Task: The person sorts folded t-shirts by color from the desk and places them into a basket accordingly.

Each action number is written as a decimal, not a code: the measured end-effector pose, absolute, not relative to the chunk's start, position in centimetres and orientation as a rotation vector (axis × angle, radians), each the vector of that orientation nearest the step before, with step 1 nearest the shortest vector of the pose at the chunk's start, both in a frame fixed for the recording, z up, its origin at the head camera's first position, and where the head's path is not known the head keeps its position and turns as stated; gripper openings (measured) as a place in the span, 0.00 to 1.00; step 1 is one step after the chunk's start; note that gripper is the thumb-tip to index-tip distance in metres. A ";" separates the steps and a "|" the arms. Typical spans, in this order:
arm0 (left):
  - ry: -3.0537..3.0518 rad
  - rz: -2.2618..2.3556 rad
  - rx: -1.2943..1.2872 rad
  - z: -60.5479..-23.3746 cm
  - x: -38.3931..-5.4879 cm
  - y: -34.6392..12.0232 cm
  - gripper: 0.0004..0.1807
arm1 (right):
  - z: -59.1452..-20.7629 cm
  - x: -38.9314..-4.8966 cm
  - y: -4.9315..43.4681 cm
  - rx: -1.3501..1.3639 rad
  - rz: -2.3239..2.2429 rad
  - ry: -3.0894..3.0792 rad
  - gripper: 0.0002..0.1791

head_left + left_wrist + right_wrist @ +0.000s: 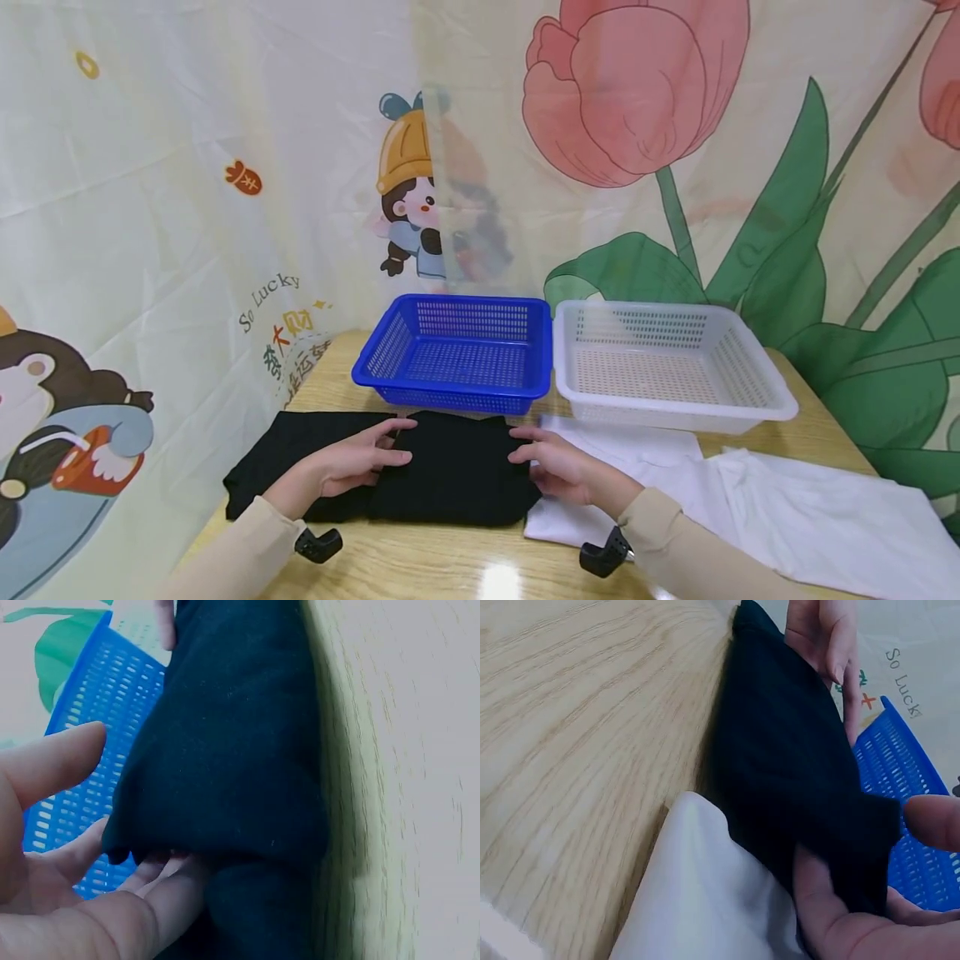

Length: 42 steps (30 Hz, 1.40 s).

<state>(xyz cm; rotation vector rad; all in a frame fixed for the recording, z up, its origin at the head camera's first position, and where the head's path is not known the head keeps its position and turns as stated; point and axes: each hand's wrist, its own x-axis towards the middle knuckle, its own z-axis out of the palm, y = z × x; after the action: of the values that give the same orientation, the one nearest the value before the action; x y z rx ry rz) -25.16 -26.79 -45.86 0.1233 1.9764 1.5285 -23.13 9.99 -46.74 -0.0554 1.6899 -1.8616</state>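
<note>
A folded black cloth (453, 475) lies on the table between the two hands. At its left edge is my left hand (351, 462), thumb and forefinger apart over the cloth; in the left wrist view, its other fingers (176, 900) reach under the edge. My right hand (558, 462) is at the opposite edge, where a finger (815, 889) runs beneath the cloth in the right wrist view. Neither hand plainly pinches it. Another black cloth (300, 442) lies at the left, partly behind the left hand. White cloth (630, 442) lies under and beyond the right hand.
Behind the cloths stand a blue basket (480, 396) and a white basket (675, 410), side by side. More white cloth (840, 517) spreads over the right of the wooden table (427, 562). A printed curtain (315, 167) hangs behind the table.
</note>
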 end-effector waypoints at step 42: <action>1.974 1.609 0.300 -42.6 -23.6 -25.5 0.46 | -44.7 -21.8 9.5 -0.423 -1.738 2.088 0.38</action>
<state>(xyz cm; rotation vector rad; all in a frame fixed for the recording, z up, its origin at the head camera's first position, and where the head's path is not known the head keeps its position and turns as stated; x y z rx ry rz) -23.59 -25.54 -42.57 0.2996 1.9738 1.6094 -21.81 9.49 -44.73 -0.4234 2.0880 -1.7382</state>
